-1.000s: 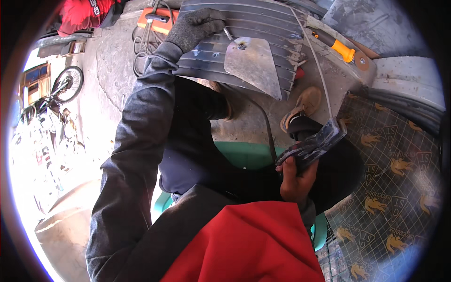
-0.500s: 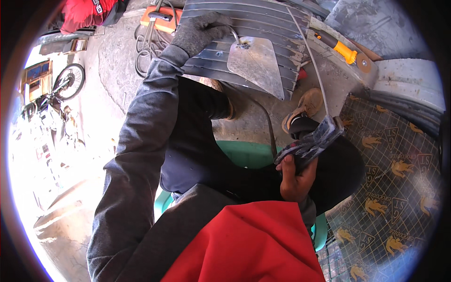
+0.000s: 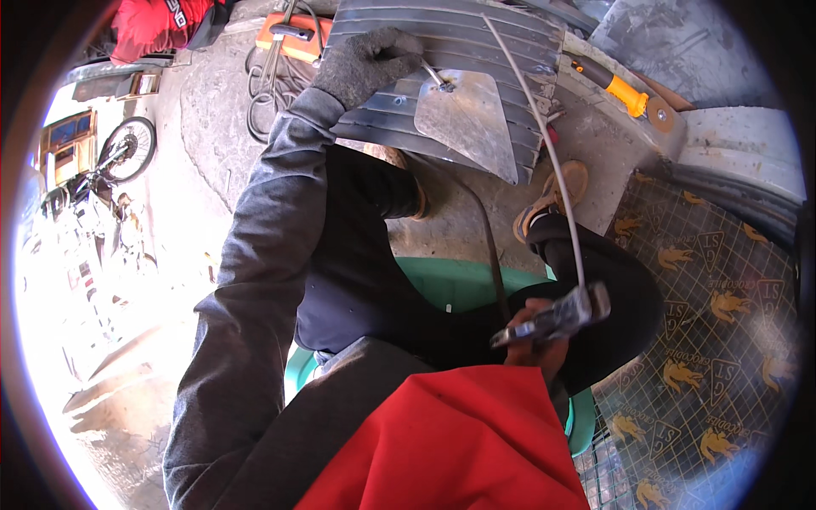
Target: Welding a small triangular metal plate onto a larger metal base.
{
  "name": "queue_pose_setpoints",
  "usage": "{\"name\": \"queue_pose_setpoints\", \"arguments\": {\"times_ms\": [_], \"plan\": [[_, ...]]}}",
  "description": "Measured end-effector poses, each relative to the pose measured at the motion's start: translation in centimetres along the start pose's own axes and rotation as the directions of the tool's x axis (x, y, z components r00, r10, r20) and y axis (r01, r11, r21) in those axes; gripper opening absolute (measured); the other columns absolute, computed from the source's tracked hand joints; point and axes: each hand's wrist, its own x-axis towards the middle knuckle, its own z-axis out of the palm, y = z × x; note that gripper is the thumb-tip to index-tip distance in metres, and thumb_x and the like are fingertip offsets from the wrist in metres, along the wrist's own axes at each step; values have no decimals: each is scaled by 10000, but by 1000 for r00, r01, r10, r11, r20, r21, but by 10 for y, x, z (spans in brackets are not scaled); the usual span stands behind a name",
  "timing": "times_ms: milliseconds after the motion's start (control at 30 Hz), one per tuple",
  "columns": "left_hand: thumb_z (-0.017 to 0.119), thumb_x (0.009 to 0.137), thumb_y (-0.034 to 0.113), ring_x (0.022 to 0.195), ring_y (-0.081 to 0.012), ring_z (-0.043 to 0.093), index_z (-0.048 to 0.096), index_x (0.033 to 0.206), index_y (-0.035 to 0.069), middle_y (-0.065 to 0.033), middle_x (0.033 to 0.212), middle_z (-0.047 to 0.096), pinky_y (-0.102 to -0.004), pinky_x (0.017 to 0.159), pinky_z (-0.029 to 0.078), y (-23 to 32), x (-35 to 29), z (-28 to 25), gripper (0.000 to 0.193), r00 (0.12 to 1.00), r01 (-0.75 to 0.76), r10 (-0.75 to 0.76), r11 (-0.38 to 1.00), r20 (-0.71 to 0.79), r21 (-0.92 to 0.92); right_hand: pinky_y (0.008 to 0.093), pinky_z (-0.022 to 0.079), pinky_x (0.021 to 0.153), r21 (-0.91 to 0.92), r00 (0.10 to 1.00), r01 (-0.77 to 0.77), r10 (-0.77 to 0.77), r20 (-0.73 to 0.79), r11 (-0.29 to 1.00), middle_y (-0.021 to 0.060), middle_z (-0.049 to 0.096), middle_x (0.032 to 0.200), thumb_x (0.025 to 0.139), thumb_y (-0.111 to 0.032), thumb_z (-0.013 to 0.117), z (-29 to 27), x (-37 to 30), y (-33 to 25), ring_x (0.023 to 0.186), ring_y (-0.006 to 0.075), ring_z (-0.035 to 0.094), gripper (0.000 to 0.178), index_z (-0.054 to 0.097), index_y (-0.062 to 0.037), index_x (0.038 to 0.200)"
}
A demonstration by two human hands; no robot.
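My left hand (image 3: 365, 70), in a grey glove, pinches the bent metal rod (image 3: 435, 75) of a trowel. The trowel's flat, pointed metal blade (image 3: 469, 119) lies on a dark slatted metal surface (image 3: 374, 123), with a rough dark lump where rod meets blade. Close to my lap, my bare right hand (image 3: 537, 350) is closed around a dark welding electrode holder (image 3: 561, 316), slightly blurred. A long, thin welding electrode (image 3: 544, 136) rises from the holder; its far tip is over the slats, beyond the blade and apart from it.
A yellow and black angle grinder (image 3: 625, 92) rests at the right of the slats. An orange machine (image 3: 296, 38) with coiled cables (image 3: 263, 106) stands at the far left. A dark cable (image 3: 486, 229) runs toward my right hand. A patterned board (image 3: 688, 331) lies at right.
My right hand has drawn the electrode holder down toward me, and the electrode's tip has swung left. The trowel and my left hand have shifted very slightly right.
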Motion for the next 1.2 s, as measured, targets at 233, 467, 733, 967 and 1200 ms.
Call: {"name": "queue_pose_setpoints", "arguments": {"times_ms": [233, 467, 733, 967, 1200], "plan": [[701, 903, 189, 823, -102, 643, 685, 1113, 73, -15, 932, 683, -266, 752, 528, 5, 1, 0, 241, 997, -71, 74, 993, -28, 98, 354, 579, 679, 292, 934, -351, 353, 47, 890, 110, 631, 828, 919, -451, 544, -38, -23, 15, 719, 219, 650, 523, 578, 19, 1146], [700, 901, 205, 832, -123, 653, 681, 1107, 73, -34, 944, 683, -273, 775, 528, 7, 3, -2, 245, 997, -72, 75, 989, -18, 130, 297, 553, 750, -314, 988, -130, 95, -125, 940, 100, 694, 1023, 803, -304, 792, -41, -34, 19, 869, 164, 682, 611, 523, -2, 1261], [730, 853, 254, 803, -166, 682, 711, 1057, 109, -59, 902, 709, -299, 730, 548, 10, 6, 0, 251, 994, -88, 96, 985, -48, 151, 308, 547, 676, -441, 988, -149, 114, -104, 885, 130, 705, 896, 798, -266, 783, -29, -32, 3, 767, 198, 700, 532, 525, -4, 1183], [728, 848, 203, 821, -166, 683, 697, 1072, 96, -57, 919, 705, -299, 744, 553, 9, 13, -5, 251, 987, -161, 160, 978, 23, 135, 336, 546, 658, -518, 992, -127, 103, -74, 846, 153, 695, 866, 771, -289, 785, -26, -28, -4, 760, 236, 710, 534, 510, -6, 1131], [681, 913, 152, 949, -143, 665, 655, 1164, 73, -41, 1072, 688, -283, 831, 539, 6, 14, -7, 265, 993, -92, 79, 982, 84, 168, 362, 549, 662, -515, 994, -103, 75, -75, 851, 160, 687, 841, 769, -323, 779, -28, -26, 0, 751, 280, 714, 553, 492, -7, 1121]]}}
